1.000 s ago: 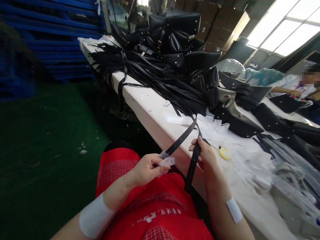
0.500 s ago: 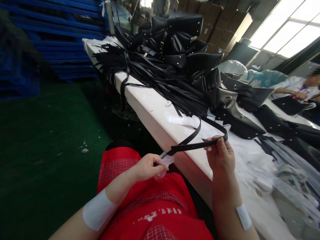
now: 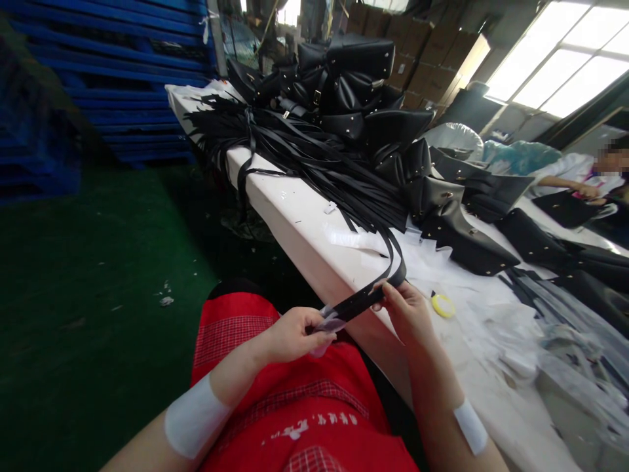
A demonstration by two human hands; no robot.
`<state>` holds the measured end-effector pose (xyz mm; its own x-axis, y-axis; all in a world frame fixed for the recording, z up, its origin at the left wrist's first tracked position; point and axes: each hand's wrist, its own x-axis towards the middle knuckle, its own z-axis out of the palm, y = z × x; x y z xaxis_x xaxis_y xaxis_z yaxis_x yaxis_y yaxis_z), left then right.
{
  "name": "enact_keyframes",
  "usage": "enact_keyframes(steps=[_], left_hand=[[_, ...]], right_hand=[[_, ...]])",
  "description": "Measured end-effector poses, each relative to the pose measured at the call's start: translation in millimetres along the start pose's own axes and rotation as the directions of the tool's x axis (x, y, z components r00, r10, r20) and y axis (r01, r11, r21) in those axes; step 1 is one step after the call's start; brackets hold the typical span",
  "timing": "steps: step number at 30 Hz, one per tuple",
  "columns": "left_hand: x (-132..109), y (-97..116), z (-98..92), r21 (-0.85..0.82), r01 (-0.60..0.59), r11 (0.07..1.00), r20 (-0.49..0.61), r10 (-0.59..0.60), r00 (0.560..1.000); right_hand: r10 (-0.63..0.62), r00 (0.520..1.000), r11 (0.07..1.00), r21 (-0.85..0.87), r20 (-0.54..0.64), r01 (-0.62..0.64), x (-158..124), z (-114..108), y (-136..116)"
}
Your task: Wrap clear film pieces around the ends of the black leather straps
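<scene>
A black strap [image 3: 362,300] with small holes runs between my two hands over the table's near edge. My left hand [image 3: 301,332] is closed on its lower end, together with a piece of thin translucent wrapping [image 3: 330,324]. Further up, my right hand [image 3: 403,307] pinches the strap between thumb and fingers. Beyond that hand, the strap loops [image 3: 400,262] back toward a large bundle of black straps [image 3: 314,154] lying on the white table [image 3: 282,216].
Black bags with gold studs [image 3: 469,236] are heaped along the table. A yellow tape roll [image 3: 443,305] lies right of my right hand, among white sheets and plastic [image 3: 511,328]. Blue pallets [image 3: 132,85] stand at far left. A co-worker's hand [image 3: 587,191] holds a black piece at far right.
My right hand has slid left and down along the strap, closer to my left hand. Strap parts that were spread now lie together. The yellow tape roll has come into sight.
</scene>
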<state>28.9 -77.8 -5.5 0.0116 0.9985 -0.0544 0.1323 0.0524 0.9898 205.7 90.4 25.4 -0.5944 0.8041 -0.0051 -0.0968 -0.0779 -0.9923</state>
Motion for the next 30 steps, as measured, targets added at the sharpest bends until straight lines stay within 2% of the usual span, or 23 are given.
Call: enact_keyframes(steps=[3, 7, 11, 14, 16, 18, 21, 23, 26, 28, 30], left_hand=[[1, 1, 2.2, 0.059, -0.033, 0.998, 0.011, 0.033, 0.999], [2, 3, 2.4, 0.161, -0.082, 0.984, -0.059, 0.092, 0.994], [-3, 9, 0.8, 0.209, -0.057, 0.976, -0.128, 0.085, 0.988], [-7, 15, 2.4, 0.220, -0.041, 0.975, -0.149, 0.075, 0.986], [-8, 19, 5.1, 0.175, -0.026, 0.984, -0.140, 0.051, 0.989], [-8, 22, 7.7, 0.124, -0.011, 0.992, -0.119, 0.026, 0.993], [-8, 20, 8.7, 0.111, 0.000, 0.994, -0.123, 0.014, 0.992], [-8, 16, 7.0, 0.129, 0.013, 0.992, -0.167, 0.009, 0.986], [-7, 6, 4.4, 0.064, 0.064, 0.996, -0.189, -0.051, 0.981], [-6, 0, 4.5, -0.137, 0.155, 0.978, -0.084, -0.168, 0.982], [-4, -4, 6.4, -0.371, 0.264, 0.891, 0.083, -0.251, 0.964]], right_hand=[[0.060, 0.998, 0.996, -0.075, 0.036, -0.057, -6, 13, 7], [0.121, 0.984, 0.987, -0.120, 0.133, -0.105, -16, 33, 18], [0.159, 0.974, 0.977, -0.169, 0.159, -0.132, -15, 29, 29], [0.289, 0.910, 0.955, -0.159, 0.297, -0.251, -8, 20, 33], [0.348, 0.866, 0.935, -0.066, 0.360, -0.349, -4, 19, 34], [0.338, 0.891, 0.914, 0.119, 0.303, -0.387, 1, 24, 33], [0.301, 0.947, 0.876, 0.359, 0.113, -0.321, 7, 35, 30], [0.312, 0.948, 0.864, 0.395, 0.070, -0.314, 9, 41, 27], [0.328, 0.938, 0.872, 0.346, 0.112, -0.346, 11, 48, 22], [0.311, 0.944, 0.894, 0.302, 0.115, -0.331, 11, 53, 19], [0.282, 0.954, 0.920, 0.256, 0.098, -0.298, 12, 58, 15]])
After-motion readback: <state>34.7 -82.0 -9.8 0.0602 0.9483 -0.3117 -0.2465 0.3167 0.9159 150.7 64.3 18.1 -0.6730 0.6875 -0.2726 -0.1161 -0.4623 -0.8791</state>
